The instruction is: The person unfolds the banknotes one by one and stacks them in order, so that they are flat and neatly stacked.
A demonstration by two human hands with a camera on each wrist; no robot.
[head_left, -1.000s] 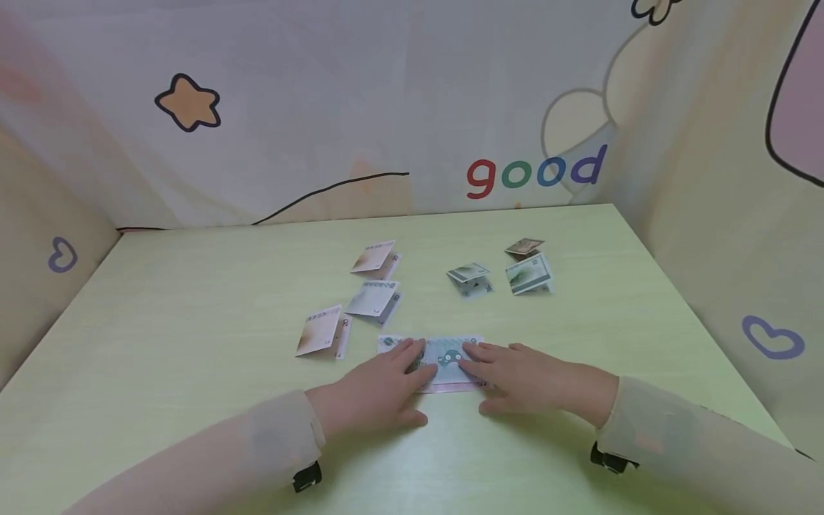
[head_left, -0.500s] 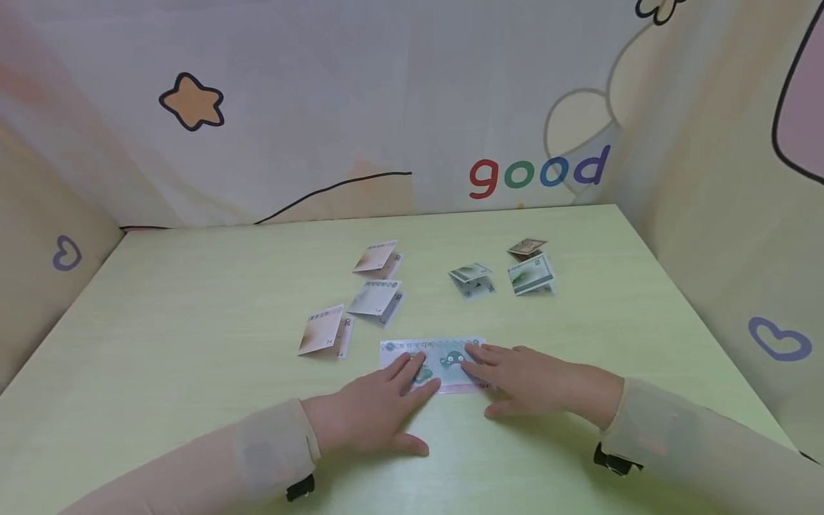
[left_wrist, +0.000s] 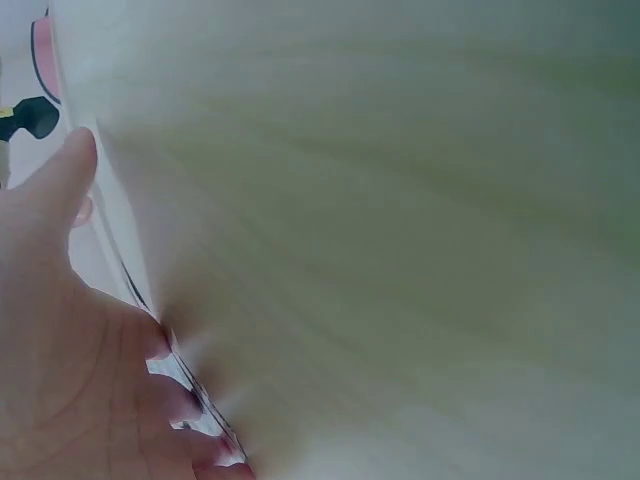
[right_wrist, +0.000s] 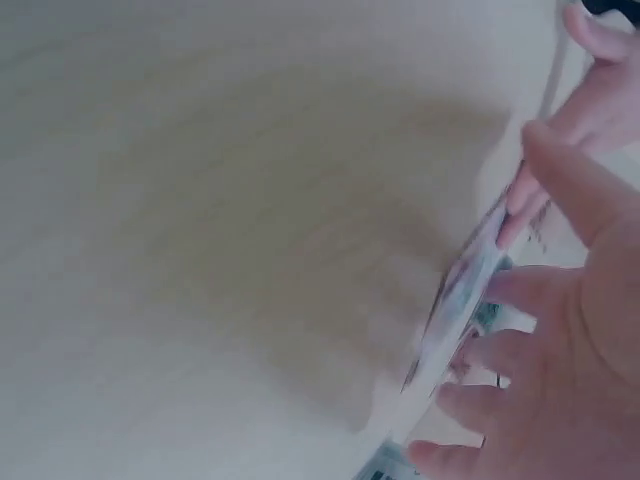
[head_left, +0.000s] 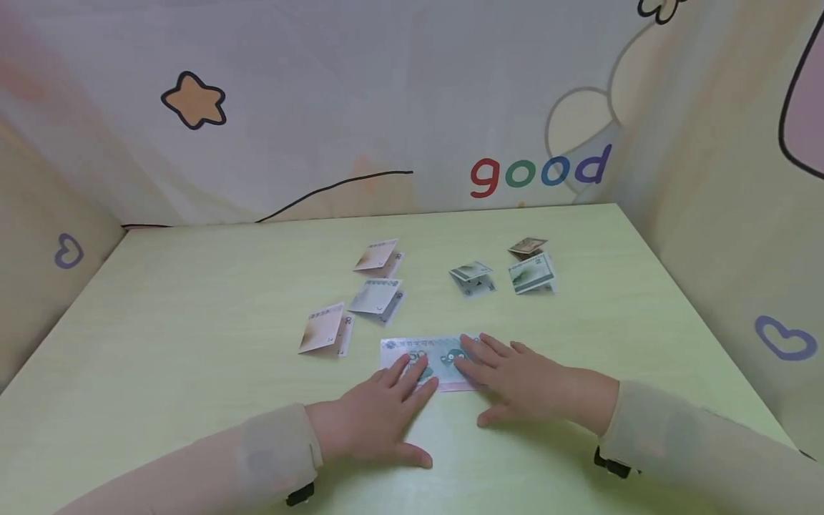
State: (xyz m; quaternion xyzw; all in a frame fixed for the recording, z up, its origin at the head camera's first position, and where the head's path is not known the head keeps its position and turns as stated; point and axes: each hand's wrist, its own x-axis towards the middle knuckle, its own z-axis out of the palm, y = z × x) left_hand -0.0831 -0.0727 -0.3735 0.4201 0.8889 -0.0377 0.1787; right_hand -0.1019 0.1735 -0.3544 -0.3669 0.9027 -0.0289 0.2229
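Observation:
A pale blue-green banknote-like paper [head_left: 440, 363] lies flat near the table's front middle, with a pink edge showing under its near side. My left hand [head_left: 375, 417] rests on its left part, fingers spread and thumb out on the table side. On its right part lie the spread fingers of my right hand [head_left: 524, 381]. In the left wrist view the left hand [left_wrist: 75, 370] has its fingertips at the paper's edge. The right wrist view shows the right hand [right_wrist: 570, 350] beside the paper [right_wrist: 460, 290]. The palms hide parts of it.
Folded notes stand behind: two pinkish ones [head_left: 322, 329] [head_left: 377, 256] and a bluish one [head_left: 376, 297] on the left, two greenish ones [head_left: 472, 273] [head_left: 532, 274] and a brown one [head_left: 528, 246] on the right. A patterned cloth [head_left: 322, 107] surrounds the table [head_left: 193, 300].
My left hand has slid toward the near edge of the paper, uncovering more of its left part. The right hand has shifted slightly on the paper. The folded notes have stayed put.

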